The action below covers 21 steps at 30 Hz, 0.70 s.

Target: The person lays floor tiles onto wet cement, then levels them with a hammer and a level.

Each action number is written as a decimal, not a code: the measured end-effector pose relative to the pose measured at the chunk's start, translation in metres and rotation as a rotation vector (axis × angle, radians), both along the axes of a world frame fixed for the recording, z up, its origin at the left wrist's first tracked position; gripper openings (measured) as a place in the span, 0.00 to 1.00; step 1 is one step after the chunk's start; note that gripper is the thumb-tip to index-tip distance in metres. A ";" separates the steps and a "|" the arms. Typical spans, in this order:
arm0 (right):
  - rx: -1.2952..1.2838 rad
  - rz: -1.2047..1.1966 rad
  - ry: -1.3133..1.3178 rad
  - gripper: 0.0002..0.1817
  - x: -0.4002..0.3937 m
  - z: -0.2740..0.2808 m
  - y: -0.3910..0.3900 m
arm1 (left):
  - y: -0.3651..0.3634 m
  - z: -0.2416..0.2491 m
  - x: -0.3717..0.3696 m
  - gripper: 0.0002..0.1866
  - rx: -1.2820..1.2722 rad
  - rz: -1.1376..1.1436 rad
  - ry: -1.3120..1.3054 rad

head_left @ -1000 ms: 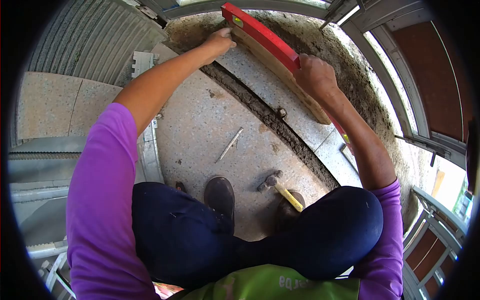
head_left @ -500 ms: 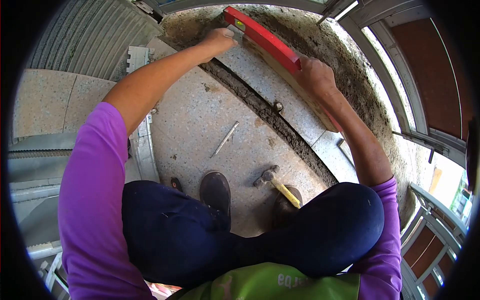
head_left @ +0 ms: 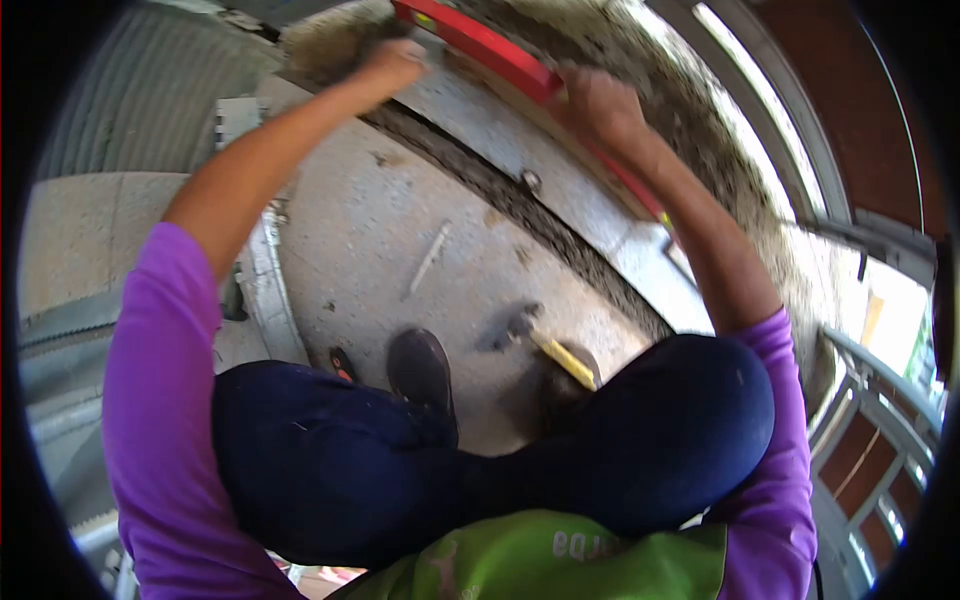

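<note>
A long red spirit level (head_left: 480,45) lies along a grey stone slab (head_left: 540,170) at the top of the view. My left hand (head_left: 395,62) rests on the slab by the level's left end, touching it. My right hand (head_left: 598,105) grips the level near its middle. A wooden batten seen under the level earlier is blurred now and hard to make out. A mortar-filled joint (head_left: 500,200) runs between this slab and the larger granite floor slab (head_left: 400,230) where I squat.
A hammer with a yellow handle (head_left: 545,345) lies by my right foot. A steel chisel (head_left: 427,260) rests on the floor slab. My left shoe (head_left: 420,370) is planted in front. A metal railing (head_left: 880,400) stands at right, ribbed metal sheeting (head_left: 130,110) at upper left.
The view has swung so that the level and both hands sit higher and further left in the picture, now blurred. Both hands stay on the level; hammer and chisel lie where they were.
</note>
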State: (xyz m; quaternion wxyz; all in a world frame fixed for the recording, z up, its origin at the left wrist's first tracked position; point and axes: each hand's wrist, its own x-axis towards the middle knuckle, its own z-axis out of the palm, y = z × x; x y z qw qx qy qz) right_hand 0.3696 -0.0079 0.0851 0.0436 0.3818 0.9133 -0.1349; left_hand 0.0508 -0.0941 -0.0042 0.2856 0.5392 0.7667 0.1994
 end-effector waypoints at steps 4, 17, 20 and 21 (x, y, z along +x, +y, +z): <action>-0.125 -0.030 0.062 0.33 0.061 0.025 0.023 | -0.004 0.036 0.009 0.16 0.105 -0.097 0.110; -0.140 -0.254 0.037 0.13 0.189 0.008 -0.041 | 0.042 0.073 0.048 0.30 0.258 -0.555 0.600; -0.118 -0.264 0.050 0.12 0.194 0.011 -0.040 | 0.051 0.058 0.043 0.20 0.379 -0.581 0.589; -0.095 -0.259 0.050 0.12 0.197 0.011 -0.040 | 0.051 0.053 0.044 0.21 0.375 -0.565 0.591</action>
